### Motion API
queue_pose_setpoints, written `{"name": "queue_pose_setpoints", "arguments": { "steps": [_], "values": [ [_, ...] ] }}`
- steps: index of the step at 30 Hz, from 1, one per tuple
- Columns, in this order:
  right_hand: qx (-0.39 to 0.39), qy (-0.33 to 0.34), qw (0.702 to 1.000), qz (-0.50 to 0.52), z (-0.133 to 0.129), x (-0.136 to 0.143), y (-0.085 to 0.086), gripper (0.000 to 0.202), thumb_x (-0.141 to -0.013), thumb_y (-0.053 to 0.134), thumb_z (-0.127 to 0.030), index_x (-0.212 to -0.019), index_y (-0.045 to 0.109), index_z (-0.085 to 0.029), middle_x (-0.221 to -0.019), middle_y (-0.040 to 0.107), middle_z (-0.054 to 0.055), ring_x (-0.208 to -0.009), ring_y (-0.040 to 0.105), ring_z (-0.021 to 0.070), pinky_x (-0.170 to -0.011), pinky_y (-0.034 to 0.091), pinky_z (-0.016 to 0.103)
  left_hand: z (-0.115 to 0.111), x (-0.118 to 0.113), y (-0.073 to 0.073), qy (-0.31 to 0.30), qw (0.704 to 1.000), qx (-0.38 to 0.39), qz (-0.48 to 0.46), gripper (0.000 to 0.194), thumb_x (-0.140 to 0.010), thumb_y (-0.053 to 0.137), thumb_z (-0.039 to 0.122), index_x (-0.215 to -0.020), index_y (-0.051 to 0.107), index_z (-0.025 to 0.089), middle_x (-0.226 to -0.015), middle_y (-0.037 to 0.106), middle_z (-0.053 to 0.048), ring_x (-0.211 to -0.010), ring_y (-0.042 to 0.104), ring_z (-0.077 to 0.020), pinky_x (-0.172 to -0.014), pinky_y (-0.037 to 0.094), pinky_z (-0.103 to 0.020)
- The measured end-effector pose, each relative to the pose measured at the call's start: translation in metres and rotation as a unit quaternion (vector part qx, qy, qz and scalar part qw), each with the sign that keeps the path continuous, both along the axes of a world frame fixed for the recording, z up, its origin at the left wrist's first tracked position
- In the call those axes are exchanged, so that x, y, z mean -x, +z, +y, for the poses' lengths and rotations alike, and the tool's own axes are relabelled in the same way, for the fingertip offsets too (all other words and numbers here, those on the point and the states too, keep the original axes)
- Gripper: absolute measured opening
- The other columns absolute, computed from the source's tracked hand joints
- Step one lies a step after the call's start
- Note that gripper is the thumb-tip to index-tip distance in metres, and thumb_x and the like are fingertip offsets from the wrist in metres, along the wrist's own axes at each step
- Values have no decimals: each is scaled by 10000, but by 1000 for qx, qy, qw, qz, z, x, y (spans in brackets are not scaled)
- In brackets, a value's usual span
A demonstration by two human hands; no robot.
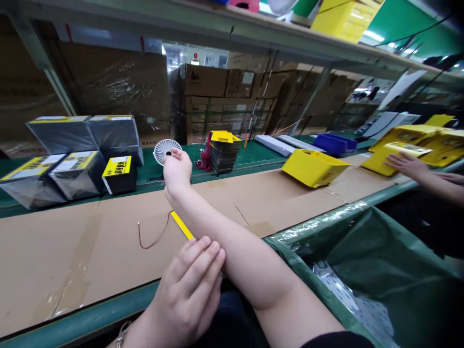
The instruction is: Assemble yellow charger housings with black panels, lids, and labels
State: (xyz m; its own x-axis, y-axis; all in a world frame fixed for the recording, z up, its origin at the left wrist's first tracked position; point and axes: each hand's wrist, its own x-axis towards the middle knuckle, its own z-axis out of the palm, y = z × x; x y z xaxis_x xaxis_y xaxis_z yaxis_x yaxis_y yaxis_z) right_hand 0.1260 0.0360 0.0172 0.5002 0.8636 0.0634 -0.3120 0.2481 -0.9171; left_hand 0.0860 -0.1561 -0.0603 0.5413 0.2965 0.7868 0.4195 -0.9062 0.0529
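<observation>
A yellow strip point(181, 225) with a thin dark-red wire point(152, 244) at its far end slants over the cardboard. Its near end disappears behind the fingers of my left hand point(190, 282), which are closed together around it; the thumb is hidden. Those fingertips overlap my right forearm in the picture. Further out, my right hand point(177, 169) has its fingers curled at a small white fan point(166, 149) with a round grille, fingertips at the grille's front. To its right stands a stack of dark flat pieces with yellow tops point(223, 150), red wires point(205, 157) bundled beside it.
Black-and-yellow boxes point(119, 174) stand at left. A yellow bin point(313, 167) sits on the cardboard runner point(108, 251). At right, a co-worker's hand point(408, 164) touches another yellow bin point(380, 159). A green-lined container point(395, 241) holds plastic packaging near me. A shelf point(203, 24) crosses overhead.
</observation>
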Motion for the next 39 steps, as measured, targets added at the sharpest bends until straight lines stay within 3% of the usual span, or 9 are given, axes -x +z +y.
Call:
{"name": "queue_pose_setpoints", "arguments": {
  "steps": [5,12,15,22,25,32,39],
  "values": [
    [10,-23,995,97,7,-25,20,391,-667,481,-52,-1031,567,-167,-817,573,-11,-677,537,98,-623,443,220,-3,6,-4,-63,998,20,-2,527,-720,597,-19,-1242,530,-4,-1256,595,-149,-1257,449,-275,-1048,450,-420],
    [33,-42,987,148,2,-36,31,365,-668,488,-92,-1003,587,-196,-763,555,-31,-618,519,86,-588,435,222,5,6,2,-39,998,36,25,627,-775,613,60,-1356,389,-16,-1422,427,-202,-1343,337,-343,-1056,445,-482],
    [35,-38,987,154,4,-30,29,336,-672,497,-96,-980,591,-190,-727,553,-32,-603,523,89,-586,438,226,6,1,5,-58,997,7,52,628,-789,637,103,-1346,386,-39,-1421,431,-211,-1351,330,-343,-1067,442,-472],
    [27,-41,984,172,8,-28,23,337,-653,483,-72,-952,592,-183,-742,550,-32,-627,526,82,-589,438,206,6,2,9,-22,999,-37,28,485,-770,680,99,-1226,542,9,-1177,664,-125,-1205,522,-259,-1026,499,-395],
    [35,-40,982,183,10,-32,23,365,-645,475,-72,-969,595,-189,-762,557,-32,-639,535,85,-601,444,216,5,1,13,-13,999,-14,38,496,-784,660,95,-1252,521,6,-1223,632,-151,-1232,494,-275,-1008,511,-402],
    [51,-42,978,200,15,-34,15,411,-642,476,-79,-1018,595,-194,-792,575,-23,-659,544,90,-630,452,230,3,-4,11,7,996,32,85,501,-831,588,113,-1305,466,8,-1453,378,-228,-1370,291,-352,-1022,483,-475],
    [63,-56,974,210,19,-41,7,382,-633,475,-82,-981,593,-188,-781,573,-25,-655,544,98,-654,462,257,3,-2,2,0,997,-4,76,438,-785,619,68,-1206,533,-19,-1352,506,-233,-1311,403,-334,-1003,508,-448]
  ]
}}
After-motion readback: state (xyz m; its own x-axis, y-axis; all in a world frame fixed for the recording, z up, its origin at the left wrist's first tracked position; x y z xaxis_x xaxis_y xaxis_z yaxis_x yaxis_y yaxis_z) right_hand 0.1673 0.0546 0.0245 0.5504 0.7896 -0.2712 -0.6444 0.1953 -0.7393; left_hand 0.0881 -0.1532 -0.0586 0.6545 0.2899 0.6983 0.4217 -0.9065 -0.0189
